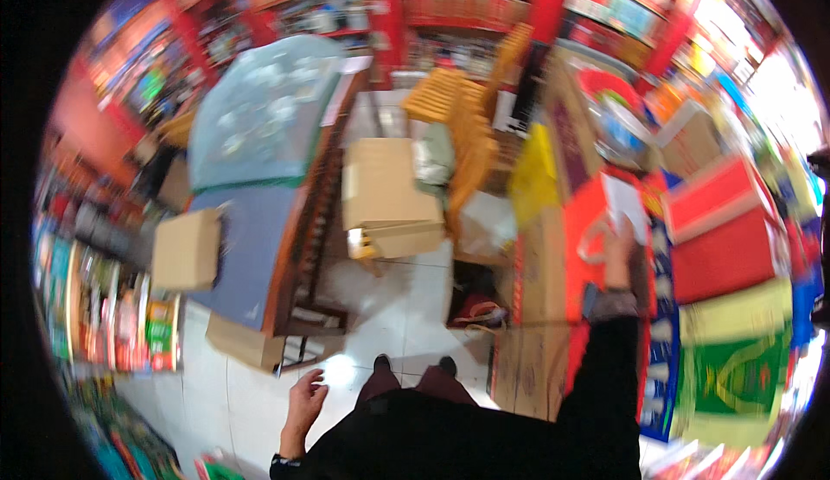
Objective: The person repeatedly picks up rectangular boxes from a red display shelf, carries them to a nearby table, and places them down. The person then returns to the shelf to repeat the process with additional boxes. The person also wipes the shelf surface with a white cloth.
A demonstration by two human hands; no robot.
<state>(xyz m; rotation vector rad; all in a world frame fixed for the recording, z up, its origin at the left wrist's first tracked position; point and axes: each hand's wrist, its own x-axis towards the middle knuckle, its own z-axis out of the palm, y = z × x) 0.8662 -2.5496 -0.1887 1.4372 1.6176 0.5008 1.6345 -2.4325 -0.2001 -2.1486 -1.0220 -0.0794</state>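
Note:
My left hand (308,401) hangs low over the tiled floor, with its fingers loosely curled and nothing in them. On the right side, my right hand (619,243) reaches over a red bag or box (583,211) with a pale handle loop (590,247). A white sheet or card (626,201) lies at the fingertips; blur hides whether the fingers grip it. Beside that arm is a blue item with white shapes (660,344).
An open cardboard box (389,188) stands ahead by a wooden slatted chair (470,136). At left, a table with a blue top (249,247) bears a small carton (185,250). Red boxes (726,253) and a green-yellow bag (733,363) stand at right. Shelves line the back.

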